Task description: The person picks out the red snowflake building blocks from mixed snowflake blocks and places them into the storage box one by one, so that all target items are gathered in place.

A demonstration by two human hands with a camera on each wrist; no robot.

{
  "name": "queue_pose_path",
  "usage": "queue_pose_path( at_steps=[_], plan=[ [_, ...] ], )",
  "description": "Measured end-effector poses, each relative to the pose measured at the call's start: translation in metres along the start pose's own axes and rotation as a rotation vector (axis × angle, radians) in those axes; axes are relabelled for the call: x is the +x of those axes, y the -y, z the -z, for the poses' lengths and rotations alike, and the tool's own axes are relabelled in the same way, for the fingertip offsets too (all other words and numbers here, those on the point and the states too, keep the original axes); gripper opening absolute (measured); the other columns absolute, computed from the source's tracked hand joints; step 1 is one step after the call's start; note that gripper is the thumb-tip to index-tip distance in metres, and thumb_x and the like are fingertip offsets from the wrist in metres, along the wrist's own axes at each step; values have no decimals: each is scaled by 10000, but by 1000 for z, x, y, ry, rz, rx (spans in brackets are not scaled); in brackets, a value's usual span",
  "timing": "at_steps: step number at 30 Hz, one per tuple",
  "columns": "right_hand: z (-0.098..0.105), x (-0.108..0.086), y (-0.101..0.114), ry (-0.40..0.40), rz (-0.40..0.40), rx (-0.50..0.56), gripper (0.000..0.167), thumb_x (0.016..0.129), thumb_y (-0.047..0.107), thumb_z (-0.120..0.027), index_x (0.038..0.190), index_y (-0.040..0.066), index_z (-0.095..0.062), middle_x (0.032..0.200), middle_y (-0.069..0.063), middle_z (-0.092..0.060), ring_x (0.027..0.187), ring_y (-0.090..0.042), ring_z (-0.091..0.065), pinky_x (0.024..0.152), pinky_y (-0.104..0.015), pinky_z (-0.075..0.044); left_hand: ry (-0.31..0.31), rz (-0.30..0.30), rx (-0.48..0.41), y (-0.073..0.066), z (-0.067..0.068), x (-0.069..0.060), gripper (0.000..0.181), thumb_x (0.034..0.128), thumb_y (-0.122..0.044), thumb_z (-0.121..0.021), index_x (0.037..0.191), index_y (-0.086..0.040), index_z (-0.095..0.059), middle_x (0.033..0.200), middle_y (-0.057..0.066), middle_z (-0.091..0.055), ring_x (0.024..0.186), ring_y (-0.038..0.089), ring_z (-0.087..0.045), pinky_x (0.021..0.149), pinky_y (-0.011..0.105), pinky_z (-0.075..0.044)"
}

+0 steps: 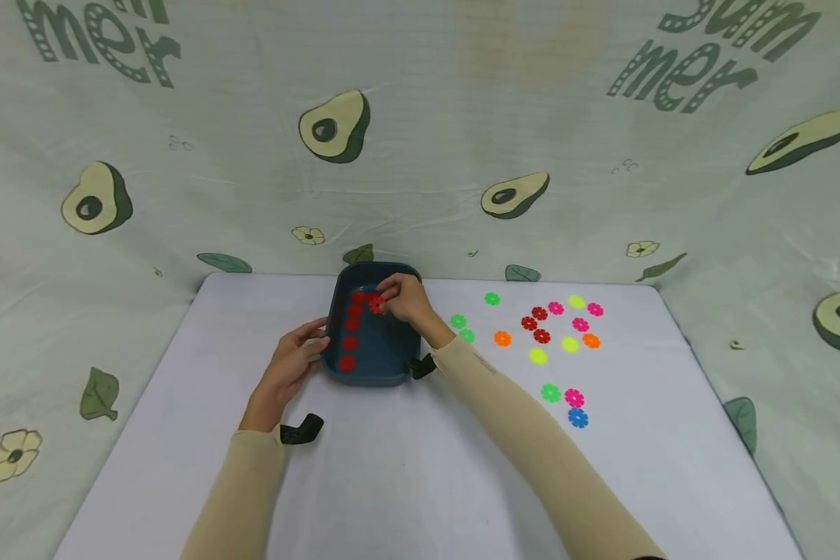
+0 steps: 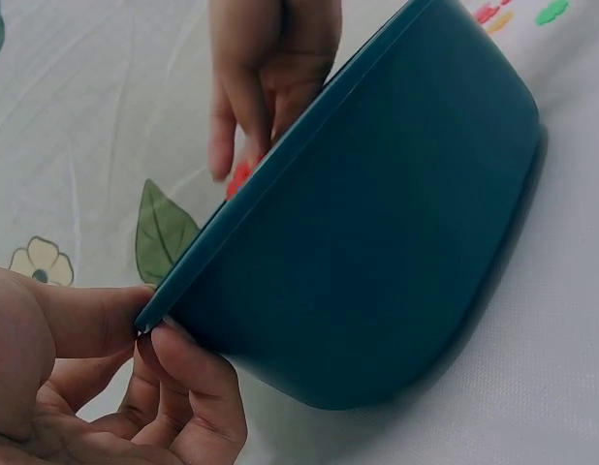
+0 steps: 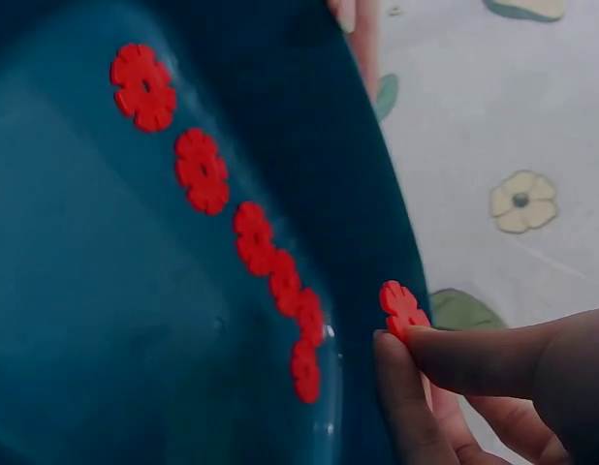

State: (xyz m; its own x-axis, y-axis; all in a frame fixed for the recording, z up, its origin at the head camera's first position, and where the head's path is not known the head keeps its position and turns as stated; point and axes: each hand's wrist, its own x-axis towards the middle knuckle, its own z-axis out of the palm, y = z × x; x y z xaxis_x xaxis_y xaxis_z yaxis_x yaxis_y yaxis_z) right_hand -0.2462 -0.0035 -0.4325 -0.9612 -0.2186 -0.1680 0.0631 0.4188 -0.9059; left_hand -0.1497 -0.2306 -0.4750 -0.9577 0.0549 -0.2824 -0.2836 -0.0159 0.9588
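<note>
A dark teal tray (image 1: 385, 354) stands at the back of the table. My left hand (image 1: 293, 365) pinches its left rim between thumb and fingers, as the left wrist view shows for the tray (image 2: 367, 223) and the hand (image 2: 135, 378). Over the tray's far part, my right hand (image 1: 404, 299) holds a red flower-shaped piece (image 3: 401, 306) between thumb and forefinger. Several red pieces lie on the tray floor in a line along the left side, among them one nearest me (image 1: 347, 363); the line bends at the far end.
Right of the tray, loose flower-shaped pieces lie scattered on the white table (image 1: 406, 482): green (image 1: 492, 299), dark red (image 1: 542, 336), orange (image 1: 502, 338), yellow (image 1: 538, 356), pink (image 1: 574, 398) and blue (image 1: 578, 418). A patterned cloth (image 1: 420, 171) hangs behind the table.
</note>
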Motion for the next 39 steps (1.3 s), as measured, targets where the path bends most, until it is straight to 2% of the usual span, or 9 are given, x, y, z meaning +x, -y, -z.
queue_pose_path(
  at_steps=[6,12,18,22,26,33,39],
  plan=[
    [-11,16,-5,-3,-29,-98,319,897,-124,-743,1180,25,-745,888,-62,-701,832,-278,-722,733,-344,-589,-14,13,-5,0,-1,0,542,1101,-53,-544,1621,-24,-394,1274,50,-460,971,82,-531,723,237,-495],
    [-16,28,-6,-22,-80,-154,341,856,-142,-771,1151,28,-768,981,-129,-763,824,-277,-756,727,-333,-610,-23,8,-13,1,-1,2,537,1093,-36,-546,1611,-10,-407,1257,51,-465,959,79,-541,721,221,-508],
    [-20,32,-5,-20,-111,-199,339,846,-140,-759,1143,20,-779,1084,-164,-759,800,-251,-717,673,-297,-565,-23,4,-21,1,-2,2,533,1092,-24,-539,1608,4,-404,1256,64,-464,930,59,-543,715,214,-510],
    [-24,33,-6,-16,-138,-197,325,854,-138,-750,1140,15,-777,1147,-182,-731,834,-275,-730,723,-344,-612,-19,1,-25,2,-2,3,534,1095,-26,-538,1610,3,-400,1265,74,-464,940,69,-542,712,218,-503],
    [-27,36,-8,-36,-144,-223,346,825,-138,-772,1134,16,-781,1185,-192,-722,870,-281,-693,753,-366,-610,-20,2,-25,2,-2,4,531,1095,-30,-540,1608,-1,-406,1263,68,-467,941,72,-536,715,221,-496],
    [-27,38,-11,-59,-142,-262,356,816,-119,-790,1143,22,-785,1209,-186,-727,838,-225,-596,718,-336,-543,-18,4,-14,1,-3,4,532,1098,-35,-538,1611,-2,-402,1249,56,-470,930,84,-524,705,231,-481],
    [-30,40,-8,-66,-154,-312,342,863,-101,-726,1154,68,-785,1207,-144,-730,836,-213,-563,687,-304,-472,-22,9,-1,0,-1,2,528,1100,-37,-535,1612,-15,-408,1263,66,-467,949,99,-521,709,236,-482]
  ],
)
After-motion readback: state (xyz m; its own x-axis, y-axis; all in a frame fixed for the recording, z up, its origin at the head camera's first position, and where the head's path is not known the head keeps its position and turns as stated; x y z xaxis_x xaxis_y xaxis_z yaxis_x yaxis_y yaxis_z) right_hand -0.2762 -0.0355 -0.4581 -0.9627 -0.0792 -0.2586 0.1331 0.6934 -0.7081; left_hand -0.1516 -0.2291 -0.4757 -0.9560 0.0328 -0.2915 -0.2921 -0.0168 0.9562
